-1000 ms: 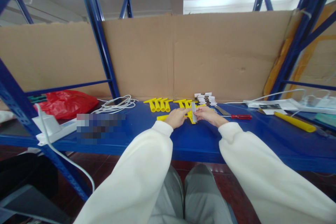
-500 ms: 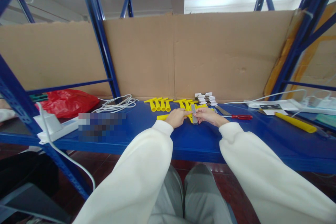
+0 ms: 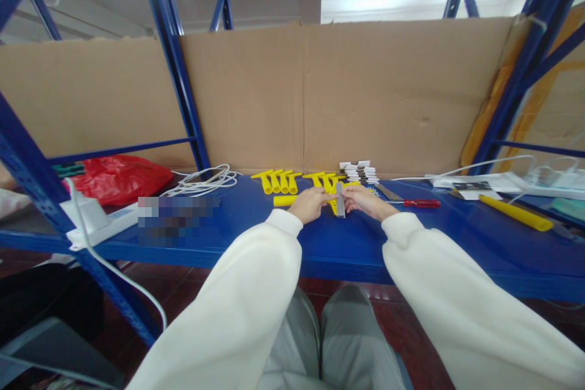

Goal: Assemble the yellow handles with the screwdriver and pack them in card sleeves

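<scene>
My left hand point(image 3: 309, 205) is closed around a yellow scraper handle point(image 3: 284, 200), whose round end sticks out to the left. Part of its wide yellow head shows just right of my fingers. Upright against that head stands a flat grey metal strip point(image 3: 340, 205), like a blade. My right hand point(image 3: 363, 202) pinches this strip from the right side. Behind my hands, several more yellow scraper handles point(image 3: 275, 183) lie in two groups. A stack of small white-and-black packets point(image 3: 359, 172) sits just beyond my right hand.
A red-handled screwdriver point(image 3: 419, 203) lies right of my right hand, and a long yellow-handled tool point(image 3: 516, 213) farther right. Coiled white cable point(image 3: 205, 180), a red plastic bag point(image 3: 123, 178) and a white power strip point(image 3: 109, 225) are at left. A cardboard wall point(image 3: 365, 97) closes the back.
The grey strip has shifted very slightly to the right against the yellow head, and my left fingers reach a little more toward it. Nothing else visibly moved.
</scene>
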Action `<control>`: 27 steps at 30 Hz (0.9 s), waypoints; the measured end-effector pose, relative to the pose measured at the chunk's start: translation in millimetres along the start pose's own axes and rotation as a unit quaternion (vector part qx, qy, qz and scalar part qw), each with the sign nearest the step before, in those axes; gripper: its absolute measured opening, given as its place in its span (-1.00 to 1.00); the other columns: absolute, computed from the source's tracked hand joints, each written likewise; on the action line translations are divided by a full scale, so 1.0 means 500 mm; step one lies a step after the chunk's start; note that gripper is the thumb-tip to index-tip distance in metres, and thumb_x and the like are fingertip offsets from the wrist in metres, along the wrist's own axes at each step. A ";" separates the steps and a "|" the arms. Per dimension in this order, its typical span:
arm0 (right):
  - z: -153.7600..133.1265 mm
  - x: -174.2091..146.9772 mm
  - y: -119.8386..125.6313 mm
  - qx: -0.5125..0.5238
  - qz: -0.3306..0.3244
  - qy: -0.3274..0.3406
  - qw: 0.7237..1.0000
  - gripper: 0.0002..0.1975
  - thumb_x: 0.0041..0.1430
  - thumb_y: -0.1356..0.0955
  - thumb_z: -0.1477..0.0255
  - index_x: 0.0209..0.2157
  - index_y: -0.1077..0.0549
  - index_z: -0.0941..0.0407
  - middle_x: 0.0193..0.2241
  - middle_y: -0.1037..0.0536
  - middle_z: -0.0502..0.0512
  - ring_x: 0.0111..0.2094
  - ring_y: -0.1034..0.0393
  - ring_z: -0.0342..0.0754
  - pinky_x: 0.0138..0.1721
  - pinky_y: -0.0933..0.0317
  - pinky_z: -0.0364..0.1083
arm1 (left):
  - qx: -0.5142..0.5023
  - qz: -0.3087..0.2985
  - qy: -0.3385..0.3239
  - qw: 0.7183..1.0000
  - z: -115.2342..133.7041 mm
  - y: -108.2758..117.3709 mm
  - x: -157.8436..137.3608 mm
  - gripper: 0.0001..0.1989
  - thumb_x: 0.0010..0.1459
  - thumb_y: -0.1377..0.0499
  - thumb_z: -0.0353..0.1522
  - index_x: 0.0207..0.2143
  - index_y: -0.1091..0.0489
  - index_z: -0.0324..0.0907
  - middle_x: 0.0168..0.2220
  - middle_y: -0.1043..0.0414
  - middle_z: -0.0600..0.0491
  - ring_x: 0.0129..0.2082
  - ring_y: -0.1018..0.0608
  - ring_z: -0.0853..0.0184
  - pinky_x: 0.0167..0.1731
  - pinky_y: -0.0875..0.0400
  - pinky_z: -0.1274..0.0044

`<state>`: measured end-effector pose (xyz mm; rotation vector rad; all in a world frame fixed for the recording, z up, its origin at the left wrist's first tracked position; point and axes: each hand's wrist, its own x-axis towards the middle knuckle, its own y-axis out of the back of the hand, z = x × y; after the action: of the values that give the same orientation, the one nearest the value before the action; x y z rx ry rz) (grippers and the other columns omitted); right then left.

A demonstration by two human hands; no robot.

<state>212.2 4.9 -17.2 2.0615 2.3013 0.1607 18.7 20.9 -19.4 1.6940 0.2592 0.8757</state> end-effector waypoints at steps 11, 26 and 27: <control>-0.005 0.004 0.000 -0.030 0.062 0.044 0.997 -0.70 0.22 -0.38 0.45 -0.59 -0.34 0.12 -0.72 -0.41 -0.04 -0.69 -0.25 -0.22 -0.63 -0.17 -0.23 | 0.018 0.000 -0.041 0.999 0.016 0.013 0.003 -0.52 0.30 0.00 -0.51 0.19 -0.43 -0.04 -0.15 -0.49 -0.07 -0.07 -0.51 0.23 -0.02 -0.40 0.43; 0.010 0.025 0.010 -0.062 0.072 0.126 0.987 -0.65 0.12 -0.42 0.20 -0.58 -0.32 0.10 -0.75 -0.32 -0.12 -0.69 -0.20 -0.21 -0.60 -0.09 -0.20 | 0.094 0.009 -0.058 0.994 0.021 0.021 0.001 -0.35 0.17 0.04 -0.65 0.21 -0.40 -0.01 -0.09 -0.47 -0.09 -0.05 -0.49 0.21 -0.03 -0.37 0.38; 0.010 0.025 0.011 -0.058 0.067 0.129 0.988 -0.64 0.10 -0.43 0.18 -0.58 -0.32 0.10 -0.74 -0.33 -0.12 -0.68 -0.20 -0.21 -0.60 -0.09 -0.20 | 0.094 0.008 -0.056 0.994 0.021 0.021 0.001 -0.35 0.17 0.04 -0.65 0.21 -0.40 -0.01 -0.09 -0.47 -0.10 -0.06 -0.49 0.21 -0.03 -0.36 0.38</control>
<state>216.8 18.3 -21.3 2.2516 2.2197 0.5876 23.4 9.8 -10.3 1.9158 0.2592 0.7849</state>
